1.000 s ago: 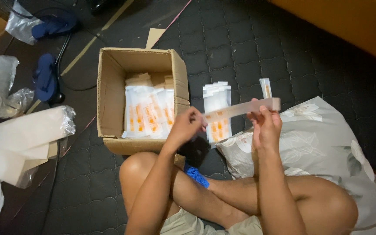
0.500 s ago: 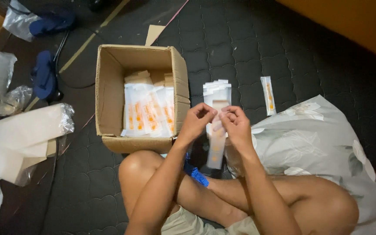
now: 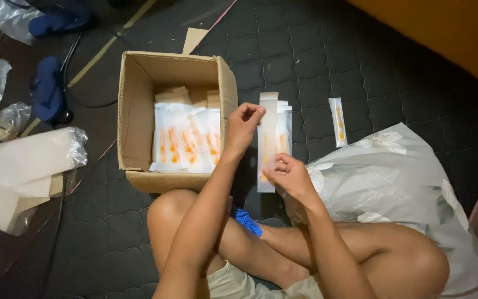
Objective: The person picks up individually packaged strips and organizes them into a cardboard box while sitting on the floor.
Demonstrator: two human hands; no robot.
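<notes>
Nearest the camera, 2 bare crossed legs (image 3: 305, 260) are being seen on the dark quilted mat (image 3: 316, 61), with a small blue object (image 3: 248, 221) lying between them. Above the knees, a long, flat clear sleeve packet (image 3: 267, 138) is being held upright by both hands. Its lower part is being pinched by the right hand (image 3: 289, 176), fingers closed on the edge; its upper part is being gripped by the left hand (image 3: 244, 128), fingers curled shut around it. Directly behind the packet, a small stack of similar white packets (image 3: 283, 124) is lying on the mat, and 1 single packet with an orange strip (image 3: 338, 122) is lying apart to the right. A pale patterned plastic bag (image 3: 399, 182) is being spread beside the right knee. To the left, an open cardboard box (image 3: 134, 133) is holding rows of orange-marked packets (image 3: 186, 141). Farther left, a white plastic-wrapped roll (image 3: 23, 171) is resting, and beyond it a dark blue slipper (image 3: 48, 94).
</notes>
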